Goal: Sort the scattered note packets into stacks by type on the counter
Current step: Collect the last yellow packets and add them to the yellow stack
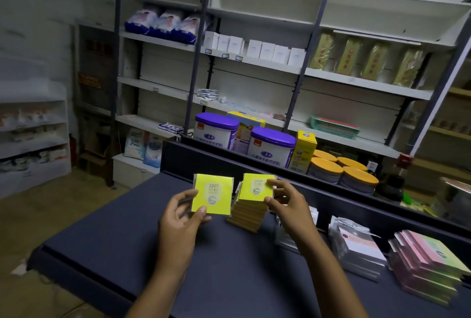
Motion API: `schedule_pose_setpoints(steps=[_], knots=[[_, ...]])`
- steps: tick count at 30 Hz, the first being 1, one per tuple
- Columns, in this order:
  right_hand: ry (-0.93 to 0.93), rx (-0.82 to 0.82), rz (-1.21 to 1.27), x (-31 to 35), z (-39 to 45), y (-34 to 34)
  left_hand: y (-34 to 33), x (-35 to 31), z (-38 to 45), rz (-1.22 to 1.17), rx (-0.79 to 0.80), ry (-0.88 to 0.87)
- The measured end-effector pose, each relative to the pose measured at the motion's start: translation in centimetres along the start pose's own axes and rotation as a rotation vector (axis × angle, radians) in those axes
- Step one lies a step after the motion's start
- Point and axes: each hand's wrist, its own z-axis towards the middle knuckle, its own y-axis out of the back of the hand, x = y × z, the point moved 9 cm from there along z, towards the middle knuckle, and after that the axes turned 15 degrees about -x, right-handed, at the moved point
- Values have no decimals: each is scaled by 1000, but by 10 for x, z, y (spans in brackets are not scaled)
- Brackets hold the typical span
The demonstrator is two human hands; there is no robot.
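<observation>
Two hands pinched square yellow paper packets: left hand point(182, 218) one packet point(212, 194) beside the yellow stack point(248, 215), right hand point(285, 200) another point(256, 187) atop it.

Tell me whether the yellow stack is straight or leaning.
Leaning: the yellow stack steps sideways, its top packets offset from the bottom ones.

"2207" on both yellow packets point(212, 194)

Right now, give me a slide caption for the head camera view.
Left hand holds a yellow packet while right hand sets another on the yellow stack.
</observation>
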Motion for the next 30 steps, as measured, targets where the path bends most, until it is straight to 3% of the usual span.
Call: schedule_pose_setpoints(steps=[10, 17, 26, 30], knots=[[191, -23, -402, -17, 4, -13, -1, -2, -1, 31, 15, -32], [216, -37, -276, -10, 5, 3, -7, -4, -1, 51, 24, -60], [313, -126, -686, -21, 6, 42, -69, -16, 11, 190, 157, -135], [327, -138, -729, -22, 5, 44, -99, -8, 18, 315, 220, -179]])
